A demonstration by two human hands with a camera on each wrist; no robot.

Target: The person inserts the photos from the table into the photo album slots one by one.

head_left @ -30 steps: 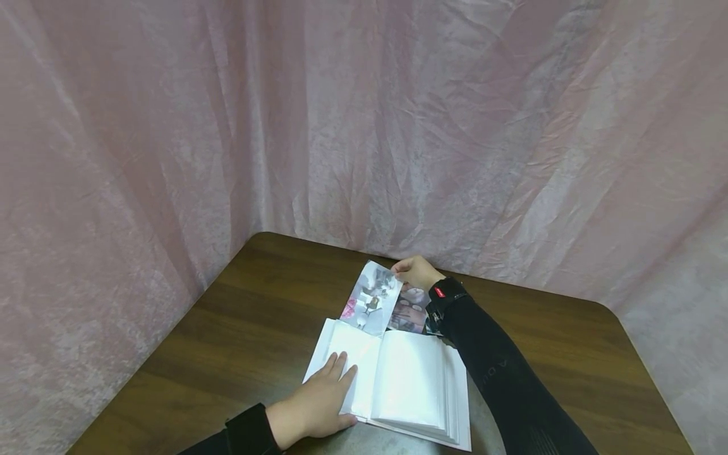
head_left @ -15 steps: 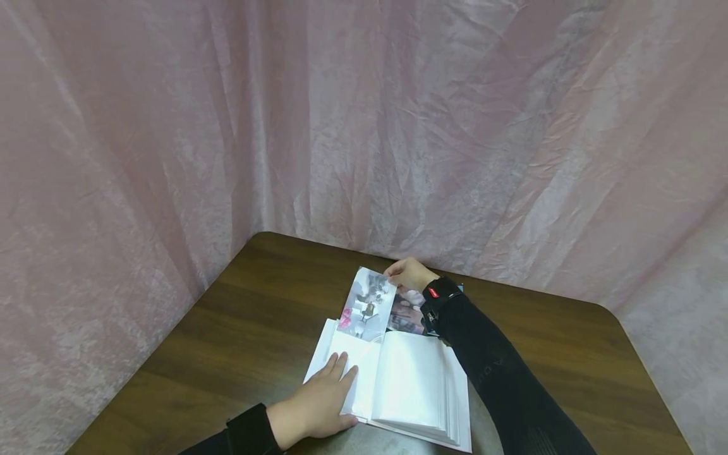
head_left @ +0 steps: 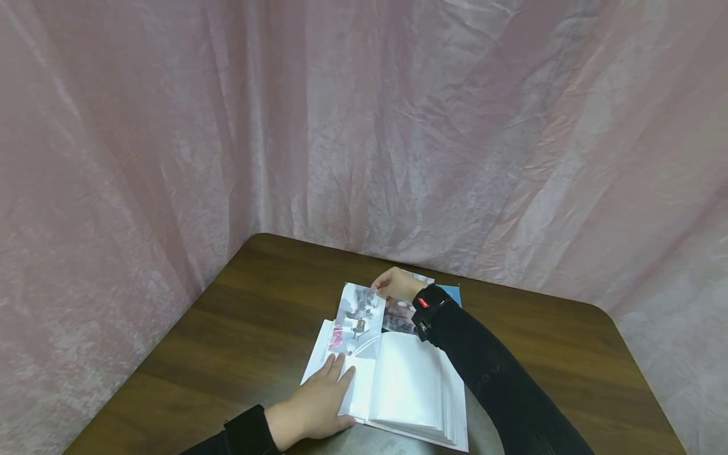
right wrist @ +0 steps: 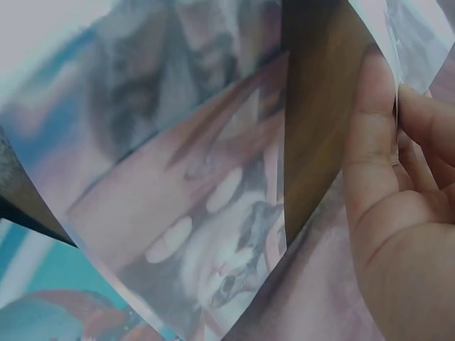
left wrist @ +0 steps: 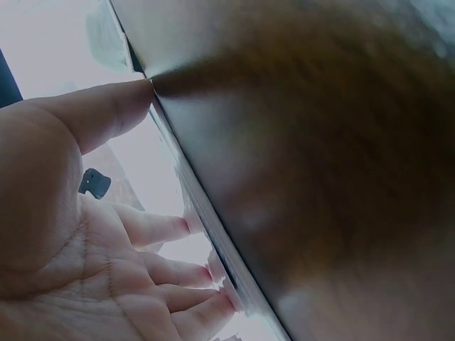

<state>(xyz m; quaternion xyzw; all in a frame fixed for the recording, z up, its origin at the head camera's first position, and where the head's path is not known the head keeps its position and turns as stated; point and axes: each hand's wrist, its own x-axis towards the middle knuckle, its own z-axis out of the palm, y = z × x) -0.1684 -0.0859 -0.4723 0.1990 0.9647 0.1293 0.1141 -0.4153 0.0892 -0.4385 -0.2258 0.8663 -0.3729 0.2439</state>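
Observation:
An open photo album [head_left: 408,379] with white pages lies at the table's front. My left hand [head_left: 315,401] rests on its left page with fingers spread; the left wrist view shows the thumb [left wrist: 121,106] at the album's lower edge. Above it, my right hand [head_left: 398,285] pinches the upper right corner of a photo [head_left: 357,316] with grey shapes and a pink patch. The photo's lower part lies over the top of the left page, near my left fingertips. In the right wrist view, thumb and forefinger grip the photo's edge [right wrist: 397,114].
Behind the album lie several loose photos [head_left: 400,316], partly hidden under my right hand and forearm. One shows a black-and-white cat [right wrist: 227,270]; a blue one [head_left: 452,292] sticks out to the right. A pink curtain [head_left: 364,126] hangs behind the brown wooden table [head_left: 227,341].
My right hand has moved toward me and left, drawing the photo down over the left page. More of the loose photos now shows. My left hand has stayed in place.

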